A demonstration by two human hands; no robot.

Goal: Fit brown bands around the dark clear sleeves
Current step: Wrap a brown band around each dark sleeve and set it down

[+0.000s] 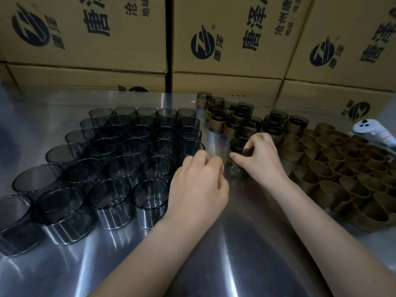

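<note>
Steel table (235,264): right hand (261,155) grips a sleeve (237,145); bands (334,179) beside, cartons (225,39) behind.

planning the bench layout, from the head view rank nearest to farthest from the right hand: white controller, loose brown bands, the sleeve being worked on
1. sleeve being worked on: gripped in the right hand.
2. loose brown bands: heap just to its right.
3. white controller: beyond the heap, far right.
</note>
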